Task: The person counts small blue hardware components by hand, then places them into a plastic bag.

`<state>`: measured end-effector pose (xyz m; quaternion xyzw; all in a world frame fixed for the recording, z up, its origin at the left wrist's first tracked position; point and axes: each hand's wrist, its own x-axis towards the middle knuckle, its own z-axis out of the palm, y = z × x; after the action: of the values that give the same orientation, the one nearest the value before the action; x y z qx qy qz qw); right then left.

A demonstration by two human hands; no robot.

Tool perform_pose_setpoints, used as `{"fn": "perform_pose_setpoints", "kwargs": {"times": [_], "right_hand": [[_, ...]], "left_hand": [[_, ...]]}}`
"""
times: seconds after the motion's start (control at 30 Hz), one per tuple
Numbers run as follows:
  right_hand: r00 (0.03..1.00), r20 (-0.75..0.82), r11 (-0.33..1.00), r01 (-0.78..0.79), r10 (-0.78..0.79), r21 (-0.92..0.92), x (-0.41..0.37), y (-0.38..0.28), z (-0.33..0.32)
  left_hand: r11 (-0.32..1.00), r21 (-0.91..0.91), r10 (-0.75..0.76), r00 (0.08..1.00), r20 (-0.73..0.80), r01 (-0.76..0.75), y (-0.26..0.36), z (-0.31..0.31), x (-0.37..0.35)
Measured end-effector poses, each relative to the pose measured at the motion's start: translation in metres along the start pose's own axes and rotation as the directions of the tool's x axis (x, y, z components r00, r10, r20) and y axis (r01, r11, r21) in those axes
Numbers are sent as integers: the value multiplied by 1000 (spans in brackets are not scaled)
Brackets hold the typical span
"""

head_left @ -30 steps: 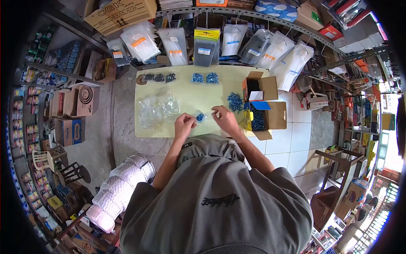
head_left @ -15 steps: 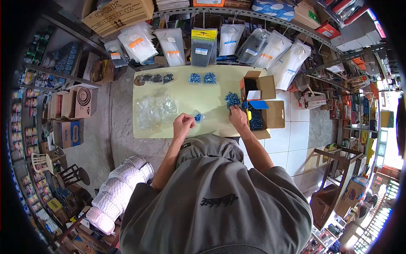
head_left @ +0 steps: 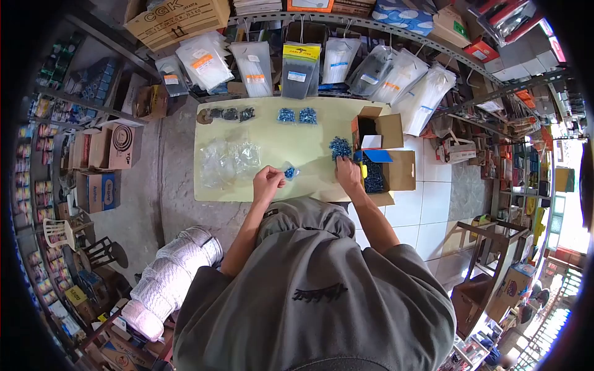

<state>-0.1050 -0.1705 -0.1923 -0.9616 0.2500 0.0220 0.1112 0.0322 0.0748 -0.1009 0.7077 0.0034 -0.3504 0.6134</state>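
Little bag (head_left: 289, 172) with a few blue bits in it sits low over the near side of the yellow table (head_left: 278, 139), about in the middle. The left hand (head_left: 267, 180) pinches its top tight between thumb and fingers. Far left on the table lies a heap of empty clear bags (head_left: 228, 158). Behind them are dark packs (head_left: 230, 114), then two full bags (head_left: 297, 115) of blue bits. Right of the little bag is a loose pile of blue bits (head_left: 340, 147). The right hand (head_left: 348, 172) rests there with its fingers curled on the near side, and I cannot tell if it holds any. Next comes an open cardboard box (head_left: 375, 176) full of the same blue bits. A second open box (head_left: 377, 127) behind it looks dark inside. The little bag is held by one hand only, so it could tip and spill. Bits could also roll off the near edge. The full box seems to stick out past the table, so a bump could knock it down.
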Motion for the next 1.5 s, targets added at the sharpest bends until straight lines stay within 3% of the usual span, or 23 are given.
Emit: {"fn": "perform_pose_setpoints", "kwargs": {"times": [0.1,0.2,0.27,0.3,0.37,0.47,0.63,0.73,0.83,0.9,0.93,1.0,1.1,1.2,1.33,1.4,1.5], "right_hand": [[999,-1,999,36,-36,14,0,-9,-12],[999,-11,994,-32,33,105,2,-32,-38],[989,-135,897,119,-68,426,2,-59,-58],[988,-132,896,124,-74,426,2,-72,-70],[989,-66,725,142,-133,674,2,-98,-92],[975,-92,679,207,-202,704,-2,-126,-106],[965,-79,683,234,-250,692,-4,-133,-102],[987,24,725,101,-160,681,-6,-119,-105],[997,-72,794,76,-40,603,-7,-80,-72],[995,-47,940,-65,86,335,-10,-52,-54],[995,-47,940,-67,87,334,-12,-41,-46],[979,89,968,-194,182,159,-18,-24,-35],[993,-53,992,-105,109,68,-22,-11,-16],[992,-16,977,-119,124,176,-21,-6,-8],[993,-5,971,-117,120,209,-22,-3,-5],[986,72,966,-162,151,202,-22,-4,-7],[990,6,969,-136,138,208,-23,-5,-6]], "left_hand": [[1000,28,1,1000,-4,-1,-1,-1,0],[1000,14,1,1000,-1,-1,-4,-2,2],[999,35,6,1000,-9,-6,-2,-1,1],[998,62,13,1000,-8,-13,-1,-1,1],[999,51,-4,1000,-13,5,1,0,0],[998,53,-20,1000,-15,21,0,0,0],[998,62,-19,1000,-13,20,-3,-1,2],[1000,2,-2,1000,-3,2,-5,-3,2],[1000,17,-2,1000,-10,2,-6,-3,4],[997,37,71,997,1,-71,-12,-4,8],[997,36,71,997,3,-71,-13,-4,8],[998,25,54,999,-6,-53,-12,-3,7],[999,-2,34,999,-21,-34,-6,-1,4],[1000,13,9,1000,-6,-9,-3,-1,1],[1000,16,7,1000,-5,-7,-5,-2,1],[1000,3,13,1000,1,-13,-7,-3,2],[1000,1,20,1000,-5,-20,-8,-3,3]]}}
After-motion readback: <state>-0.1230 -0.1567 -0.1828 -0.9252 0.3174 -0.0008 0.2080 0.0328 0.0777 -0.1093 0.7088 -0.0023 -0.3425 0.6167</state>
